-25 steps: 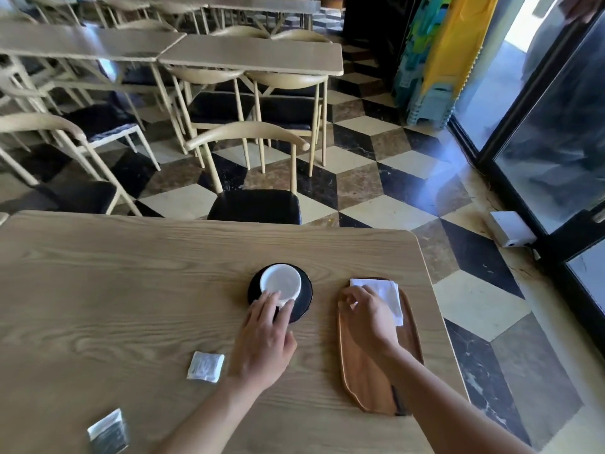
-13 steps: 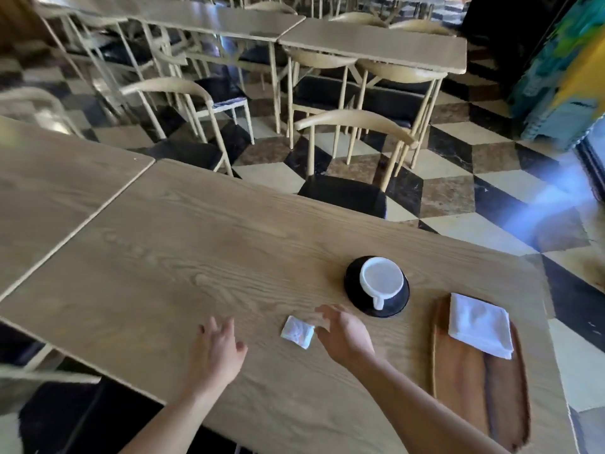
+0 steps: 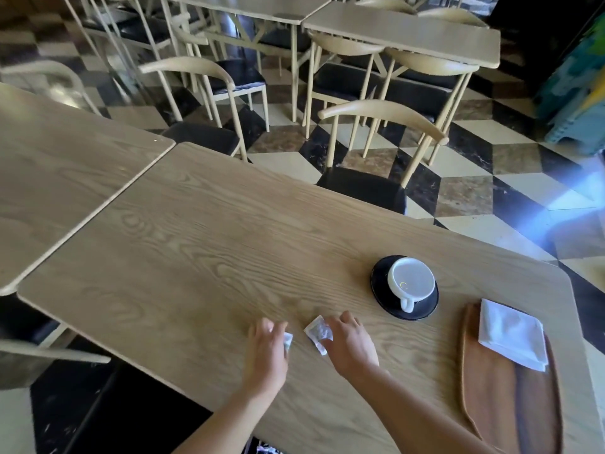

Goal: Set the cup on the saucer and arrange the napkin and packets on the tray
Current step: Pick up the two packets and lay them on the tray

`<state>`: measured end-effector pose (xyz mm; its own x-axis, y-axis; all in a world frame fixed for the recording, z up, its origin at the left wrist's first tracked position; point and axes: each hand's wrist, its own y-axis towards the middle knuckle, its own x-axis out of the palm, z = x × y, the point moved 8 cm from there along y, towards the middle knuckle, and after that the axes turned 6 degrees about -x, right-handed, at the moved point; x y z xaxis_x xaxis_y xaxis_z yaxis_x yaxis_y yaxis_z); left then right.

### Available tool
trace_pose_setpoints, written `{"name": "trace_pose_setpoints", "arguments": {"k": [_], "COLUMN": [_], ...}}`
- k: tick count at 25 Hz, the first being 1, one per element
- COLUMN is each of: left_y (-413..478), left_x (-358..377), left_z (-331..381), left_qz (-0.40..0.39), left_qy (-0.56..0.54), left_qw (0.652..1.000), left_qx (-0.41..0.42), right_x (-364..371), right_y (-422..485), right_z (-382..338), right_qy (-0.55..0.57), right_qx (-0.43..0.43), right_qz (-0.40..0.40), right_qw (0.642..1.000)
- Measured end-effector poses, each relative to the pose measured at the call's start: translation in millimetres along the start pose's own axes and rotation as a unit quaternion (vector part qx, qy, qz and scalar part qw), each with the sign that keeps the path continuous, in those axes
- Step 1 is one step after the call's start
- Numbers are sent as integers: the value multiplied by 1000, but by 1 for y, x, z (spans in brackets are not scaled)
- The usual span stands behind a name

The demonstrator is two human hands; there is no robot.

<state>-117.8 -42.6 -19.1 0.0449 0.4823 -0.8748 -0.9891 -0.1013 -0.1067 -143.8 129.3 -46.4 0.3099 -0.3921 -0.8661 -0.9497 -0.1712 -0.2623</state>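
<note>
The wooden table (image 3: pixel 203 250) fills most of the view, its left half bare grain out to the rounded near-left corner. A second table (image 3: pixel 59 172) butts against it on the left, with only a thin seam between their edges. Across the far edge a chair (image 3: pixel 376 152) with a black seat is pushed in close.

The wooden tray (image 3: pixel 504 407) lies near the table's right edge, its long side running toward the person. The lower part of its surface is bare. A folded white napkin (image 3: pixel 510 334) covers its far end, one corner reaching past the rim.

Left of the tray and apart from it, the black saucer (image 3: pixel 383 290) carries the white cup (image 3: pixel 412 283), handle pointing toward the person.

The right hand (image 3: pixel 352 342) rests fingers-down on a white packet (image 3: pixel 316 332) flat on the table; the fingers press it but are not closed around it. Just left, the left hand (image 3: pixel 266 348) covers a second packet (image 3: pixel 288 340), of which only one edge shows; I cannot tell whether it is gripped.
</note>
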Motion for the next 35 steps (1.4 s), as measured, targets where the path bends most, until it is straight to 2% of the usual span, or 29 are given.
{"name": "trace_pose_setpoints", "arguments": {"k": [3,7,10,12,14,17,21,28,35], "left_y": [-2,-5,-9,-11,-13,-13,-7,-6,-5], "left_x": [21,19,18,20,26,32,36,37,37], "left_z": [32,22,10,12,19,27,20,32,56], "left_qz": [-40,-29,-39,-54,-62,-74,-94,-71,-119], "left_qy": [-24,-75,-51,-42,-21,-4,-25,-61,-164], "left_qw": [999,996,996,995,996,997,994,995,978], "left_qx": [29,38,65,66,56,28,-51,-26,-43], "right_x": [-2,-17,-13,-4,2,0,1,-4,-23], "right_y": [-9,-18,-16,-15,-15,-17,-22,-28,-40], "right_z": [7,24,7,-6,-11,-9,-4,9,23], "right_qy": [47,72,27,-12,-35,-33,-19,26,79], "right_qx": [17,20,-51,-98,-118,-111,-103,-61,-26], "right_qz": [20,66,24,-26,-38,-17,-8,21,54], "right_qw": [999,995,998,995,992,993,994,998,995]}}
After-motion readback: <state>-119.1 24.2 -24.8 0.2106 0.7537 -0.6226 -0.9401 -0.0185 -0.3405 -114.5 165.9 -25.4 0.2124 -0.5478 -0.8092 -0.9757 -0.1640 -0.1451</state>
